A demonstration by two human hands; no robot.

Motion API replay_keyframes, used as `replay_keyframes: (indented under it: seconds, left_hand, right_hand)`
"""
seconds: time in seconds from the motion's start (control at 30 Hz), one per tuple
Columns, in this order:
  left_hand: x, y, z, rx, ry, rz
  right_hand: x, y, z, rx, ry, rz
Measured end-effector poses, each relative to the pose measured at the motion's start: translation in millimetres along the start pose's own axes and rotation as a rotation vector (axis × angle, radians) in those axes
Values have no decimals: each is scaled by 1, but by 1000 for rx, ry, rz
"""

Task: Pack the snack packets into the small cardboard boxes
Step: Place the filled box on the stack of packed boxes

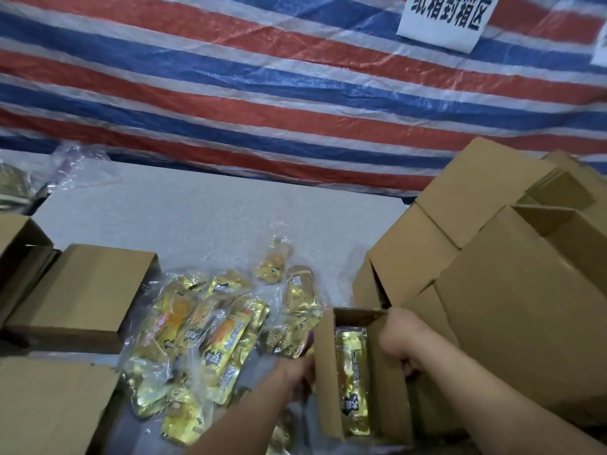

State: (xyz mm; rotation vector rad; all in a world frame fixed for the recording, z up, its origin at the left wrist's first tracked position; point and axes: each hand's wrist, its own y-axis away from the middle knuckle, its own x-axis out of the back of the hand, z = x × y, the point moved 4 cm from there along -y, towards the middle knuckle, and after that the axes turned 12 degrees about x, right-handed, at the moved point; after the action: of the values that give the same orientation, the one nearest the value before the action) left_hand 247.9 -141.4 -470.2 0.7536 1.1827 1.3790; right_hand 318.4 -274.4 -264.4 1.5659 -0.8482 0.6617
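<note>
A small open cardboard box (pixel 325 366) stands near the front edge with a gold snack packet (pixel 353 382) lying inside it. My right hand (pixel 399 339) grips the box's right wall from above, fingers curled over the edge. My left hand (pixel 300 377) is against the box's left wall, its fingers partly hidden behind the cardboard. A heap of gold and orange snack packets (pixel 203 336) in clear wrap lies on the white table (pixel 213 211) just left of the box.
Stacked cardboard boxes (pixel 512 290) crowd the right side. More boxes (pixel 82 290) sit at the left, and one (pixel 49 408) at the front left corner. A striped red, white and blue tarp (pixel 262 77) hangs behind the table, with a paper sign (pixel 450 14).
</note>
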Motion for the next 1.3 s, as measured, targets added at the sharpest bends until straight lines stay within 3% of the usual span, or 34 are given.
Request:
replay_keyframes:
  seconds: [0.13, 0.43, 0.6, 0.73, 0.87, 1.1, 1.3]
  left_hand:
    - [-16, -25, 12, 99, 71, -11]
    - [29, -26, 38, -108, 379, 175]
    - [36, -12, 61, -136, 474, 158]
    - [35, -3, 80, -177, 520, 60]
    - [41, 5, 72, -203, 356, 167]
    - [71, 43, 14, -287, -57, 454]
    - [86, 81, -33, -279, 70, 313]
  right_hand:
    - [-7, -9, 3, 17, 24, -14]
    - [-15, -5, -5, -7, 72, -172]
    - [-8, -6, 1, 49, -95, -138]
    - [-11, -8, -2, 18, 6, -158]
    - [-28, -14, -10, -26, 160, -239]
    - [-46, -23, -19, 62, 355, -362]
    - [-48, -48, -17, -11, 315, -451]
